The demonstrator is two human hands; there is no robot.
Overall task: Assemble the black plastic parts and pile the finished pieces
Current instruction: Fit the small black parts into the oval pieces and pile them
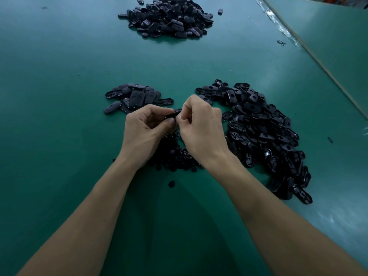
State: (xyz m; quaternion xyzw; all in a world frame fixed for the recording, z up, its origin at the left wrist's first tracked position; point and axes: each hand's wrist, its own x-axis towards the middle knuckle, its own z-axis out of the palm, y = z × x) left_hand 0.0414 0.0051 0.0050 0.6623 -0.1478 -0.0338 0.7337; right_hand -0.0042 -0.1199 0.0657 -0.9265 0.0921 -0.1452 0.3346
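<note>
Head view, looking straight down on a green table top [59, 76]. Got the left hand [147, 126] and the right hand [201, 126] meeting in the middle, both curled up tight and pinching one black plastic part [173, 114] between thumbs and fingertips, held just above the table. Can't make out much of it, mostly buried behind the fingers.

Right under the hands and wrists: a dark heap of small round black bits [173, 156], plus one stray round bit [171, 183] a little nearer, apart from the heap.

Just beyond the left hand, to the left: a small pile of oval black shells [137, 97], some smooth side up, some hollow side up.

Over on the right: a much bigger sprawl of oval black pieces [264, 136], starting beside the right hand and trailing toward the near right.

Way off at the far side: another big mound of black ovals [169, 16], well apart from the near stuff, with a lone piece [220, 11] just to its right.

Far right: a seam [310, 50] between table tops, with ragged clear tape [278, 22] along it.
</note>
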